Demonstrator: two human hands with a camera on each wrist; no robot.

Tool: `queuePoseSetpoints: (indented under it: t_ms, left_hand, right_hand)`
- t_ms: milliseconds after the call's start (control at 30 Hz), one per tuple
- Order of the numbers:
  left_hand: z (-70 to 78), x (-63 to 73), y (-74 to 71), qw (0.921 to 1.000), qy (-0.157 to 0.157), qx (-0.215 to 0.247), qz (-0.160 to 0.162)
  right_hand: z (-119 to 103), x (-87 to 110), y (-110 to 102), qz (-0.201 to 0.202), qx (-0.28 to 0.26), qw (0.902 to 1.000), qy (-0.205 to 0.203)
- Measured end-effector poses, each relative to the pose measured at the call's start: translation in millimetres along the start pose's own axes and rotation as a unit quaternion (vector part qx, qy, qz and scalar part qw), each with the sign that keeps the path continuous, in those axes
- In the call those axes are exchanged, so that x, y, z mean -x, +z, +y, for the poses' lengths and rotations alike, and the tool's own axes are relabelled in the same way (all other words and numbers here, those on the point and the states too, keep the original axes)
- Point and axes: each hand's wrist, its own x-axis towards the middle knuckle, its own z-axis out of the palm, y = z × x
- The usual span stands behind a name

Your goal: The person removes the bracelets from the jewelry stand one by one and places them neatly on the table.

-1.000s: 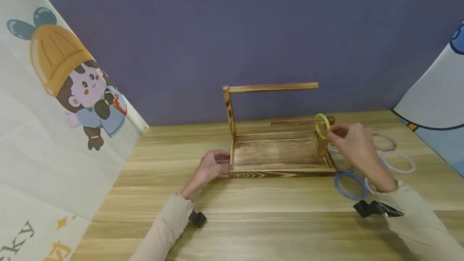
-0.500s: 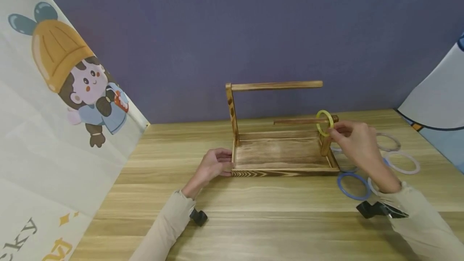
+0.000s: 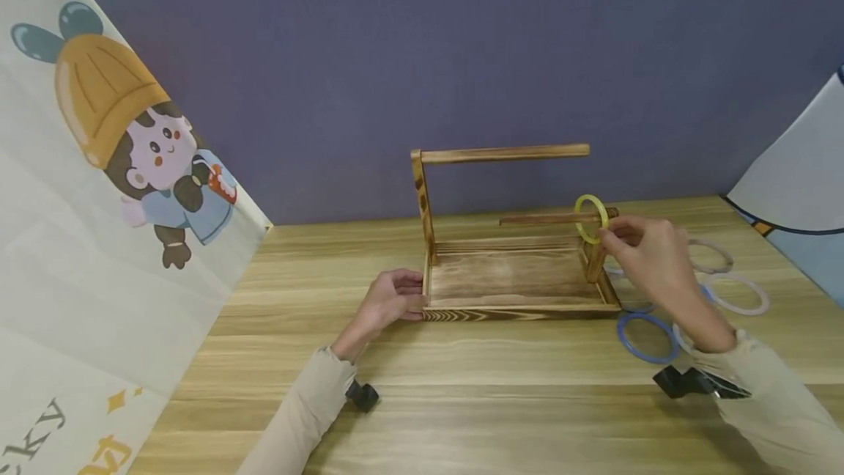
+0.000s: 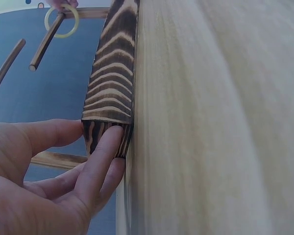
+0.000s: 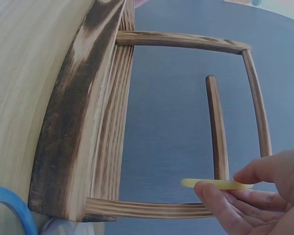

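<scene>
A wooden rack has a shallow tray base [image 3: 521,313], an upper rod [image 3: 504,154] from its left post and a lower rod [image 3: 534,219] from its right post. My right hand [image 3: 649,251] pinches a yellow ring [image 5: 213,184] between thumb and fingers. The ring encircles the lower rod close to the right post [image 3: 595,264]; the rod also passes through it in the left wrist view. At the tray's left end my left hand [image 3: 382,299] rests extended fingertips on the end wall, plainly touching the wood in the left wrist view.
Right of the rack lie a blue ring [image 3: 649,360], a pale pink ring [image 3: 763,304] and a brownish ring [image 3: 712,270], with others partly hidden by the right arm. A dark wall [image 3: 330,94] stands behind the wooden table [image 3: 461,424]. Cartoon-printed sheets hang at both sides.
The yellow ring stays around the lower rod in my right hand's pinch, with at most a slight shift right and up. The whole view has drifted a little. My left hand stays on the tray end.
</scene>
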Motion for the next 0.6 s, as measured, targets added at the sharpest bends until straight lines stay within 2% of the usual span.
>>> queuePoseSetpoints:
  t_ms: [367, 600]
  left_hand:
    - [-1.7, -2.2, -1.8, 1.0000, 0.002, 0.003, -0.008]
    - [-3.4, -3.4, -1.4, 1.0000, 0.002, 0.000, -0.008]
  right_hand:
    - [-10, -0.4, 2, 0.014, 0.003, 0.9999, -0.009]
    - [-16, 0.9, 2, 0.008, 0.000, 0.9999, -0.010]
